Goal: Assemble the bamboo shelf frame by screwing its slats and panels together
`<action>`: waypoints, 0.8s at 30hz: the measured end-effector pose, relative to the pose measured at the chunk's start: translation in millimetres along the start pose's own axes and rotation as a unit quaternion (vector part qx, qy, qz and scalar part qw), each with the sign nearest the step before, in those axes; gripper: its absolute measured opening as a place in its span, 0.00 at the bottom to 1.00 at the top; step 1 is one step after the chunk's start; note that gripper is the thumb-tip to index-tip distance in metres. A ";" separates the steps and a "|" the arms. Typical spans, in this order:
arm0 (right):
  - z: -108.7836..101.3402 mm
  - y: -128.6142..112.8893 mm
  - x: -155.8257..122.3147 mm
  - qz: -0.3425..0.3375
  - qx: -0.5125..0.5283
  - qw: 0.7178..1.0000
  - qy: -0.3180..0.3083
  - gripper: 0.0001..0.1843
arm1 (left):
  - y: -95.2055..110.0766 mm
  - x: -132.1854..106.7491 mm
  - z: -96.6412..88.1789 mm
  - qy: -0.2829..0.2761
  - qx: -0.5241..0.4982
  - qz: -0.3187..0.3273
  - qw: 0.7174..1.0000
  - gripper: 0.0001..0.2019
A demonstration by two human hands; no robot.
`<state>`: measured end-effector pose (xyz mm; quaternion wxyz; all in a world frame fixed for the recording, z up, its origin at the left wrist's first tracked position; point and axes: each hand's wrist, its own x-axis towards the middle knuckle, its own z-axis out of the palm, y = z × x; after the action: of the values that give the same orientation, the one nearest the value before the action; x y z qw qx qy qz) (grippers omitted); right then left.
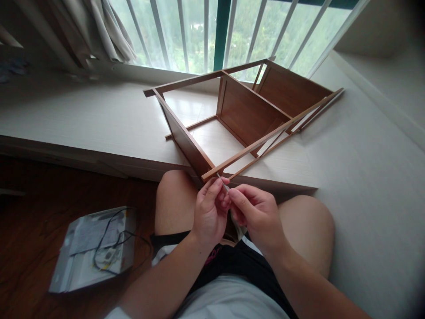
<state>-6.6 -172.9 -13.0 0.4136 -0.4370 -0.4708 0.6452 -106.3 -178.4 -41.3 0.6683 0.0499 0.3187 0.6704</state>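
Observation:
My right hand (254, 210) pinches a thin grey metal rod (224, 184) between thumb and fingers. The rod slants up and left toward the near corner of a brown wooden shelf unit (250, 113). My left hand (212, 206) is closed around the rod's upper part, with its thumb and forefinger pressed on it. Both hands are close together in front of my lap. The rod's lower end is hidden by my right fingers, and I cannot tell whether its upper end touches the wood. The shelf unit lies tipped over, its near end toward me.
The unit rests on a pale window ledge (99, 117) in front of a barred window (195, 35). A grey curtain (109, 31) hangs at the left. On the dark wood floor (29, 230) stands a clear plastic box (63, 272) with a black cable (99, 248) in it.

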 end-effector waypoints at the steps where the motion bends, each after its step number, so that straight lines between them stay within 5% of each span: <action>1: 0.2 2.0 1.4 0.042 0.069 0.997 -0.019 0.14 | 0.2 0.3 0.0 0.002 0.007 -0.002 1.000 0.09; 3: 0.8 6.5 4.1 0.134 0.222 0.963 -0.076 0.15 | 1.2 0.4 0.6 0.011 0.025 -0.002 1.000 0.10; 7: 4.2 13.6 6.0 0.233 0.439 0.852 -0.164 0.18 | 5.6 -1.3 1.8 0.028 0.063 0.005 0.998 0.10; 10: 7.9 13.1 3.9 0.238 0.480 0.826 -0.174 0.19 | 8.2 -3.0 1.1 0.026 0.076 0.003 0.997 0.10; 14: 9.0 8.0 0.0 0.223 0.444 0.855 -0.151 0.19 | 7.5 -4.2 0.8 0.017 0.076 0.002 0.997 0.10; 18: 6.7 7.5 -3.7 0.176 0.349 0.916 -0.094 0.17 | 3.4 -4.0 2.1 0.006 0.059 0.015 0.998 0.09; 22: 3.9 8.6 -5.6 0.042 0.099 0.994 -0.004 0.16 | 0.9 -3.3 3.0 -0.001 0.039 0.025 0.999 0.09; 24: 1.7 6.9 -5.5 -0.065 -0.080 0.994 0.042 0.14 | 1.1 -3.2 3.1 -0.008 0.031 0.023 0.999 0.09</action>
<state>-7.5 -180.0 -18.5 0.4372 -0.4640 -0.5308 0.5584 -105.4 -180.1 -37.1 0.6532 0.0832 0.3324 0.6753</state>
